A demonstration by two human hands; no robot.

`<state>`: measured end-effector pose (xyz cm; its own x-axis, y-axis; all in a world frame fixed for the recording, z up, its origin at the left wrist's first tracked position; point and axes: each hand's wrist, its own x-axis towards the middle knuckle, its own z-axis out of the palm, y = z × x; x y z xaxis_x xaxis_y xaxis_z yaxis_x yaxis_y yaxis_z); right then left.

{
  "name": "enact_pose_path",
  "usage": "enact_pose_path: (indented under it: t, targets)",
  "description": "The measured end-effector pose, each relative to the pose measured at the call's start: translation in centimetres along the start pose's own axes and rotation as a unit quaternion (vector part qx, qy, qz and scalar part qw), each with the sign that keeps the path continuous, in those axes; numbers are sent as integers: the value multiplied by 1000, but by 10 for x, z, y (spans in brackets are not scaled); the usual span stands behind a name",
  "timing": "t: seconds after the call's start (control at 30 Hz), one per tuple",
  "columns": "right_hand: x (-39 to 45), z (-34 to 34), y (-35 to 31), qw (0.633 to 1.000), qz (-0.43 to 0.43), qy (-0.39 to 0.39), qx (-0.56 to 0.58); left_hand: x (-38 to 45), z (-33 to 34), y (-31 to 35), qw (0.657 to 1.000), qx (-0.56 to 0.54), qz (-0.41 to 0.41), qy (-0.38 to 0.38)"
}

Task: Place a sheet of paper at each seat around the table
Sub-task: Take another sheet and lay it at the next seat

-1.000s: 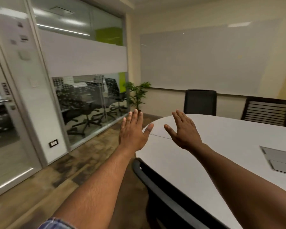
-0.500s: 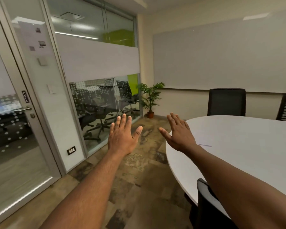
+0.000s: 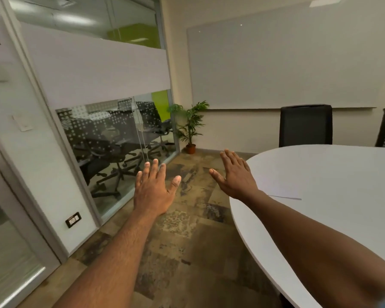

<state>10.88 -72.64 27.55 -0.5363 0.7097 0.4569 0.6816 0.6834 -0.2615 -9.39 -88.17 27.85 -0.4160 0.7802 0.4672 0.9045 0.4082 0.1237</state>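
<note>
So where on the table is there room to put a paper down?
Most of the white table is bare. One sheet of paper lies by its near-left edge, just beyond the right hand. Free patches: the far side in front of the black chair, and the near stretch beside the right forearm. Nowhere looks crowded.

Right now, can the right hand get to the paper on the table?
Probably yes. The right hand is open and empty, held just left of the paper at the table edge, with nothing between them.

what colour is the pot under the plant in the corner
Terracotta orange-brown pot, seen in the head view.
</note>
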Motion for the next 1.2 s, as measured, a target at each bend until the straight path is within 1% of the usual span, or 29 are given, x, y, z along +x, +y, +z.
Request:
enact_pose_path:
  t: [0.17,0.37,0.5,0.63,0.77,0.93,1.07,1.2]
  targets:
    - [60,48,24,998,62,-7,6,77,59,-24,999,1,17,-27]
    - [98,104,44,992,122,-15,19,133,131,-24,995,-31,54,-81]
    - [116,144,57,987,162,-22,4,175,177,-24,988,-61,95,-104]
    - [131,182,71,975,221,-22,-5,220,224,-33,978,-76,144,-134]
    - [143,210,79,951,310,-12,2,261,267,-43,963,-94,193,-163]
    - [148,232,86,919,394,0,10,298,311,-37,940,-123,257,-189]
    - [145,245,97,892,453,6,18,316,343,-17,917,-146,302,-217]
    - [144,260,120,864,503,26,31,331,378,20,895,-162,336,-246]
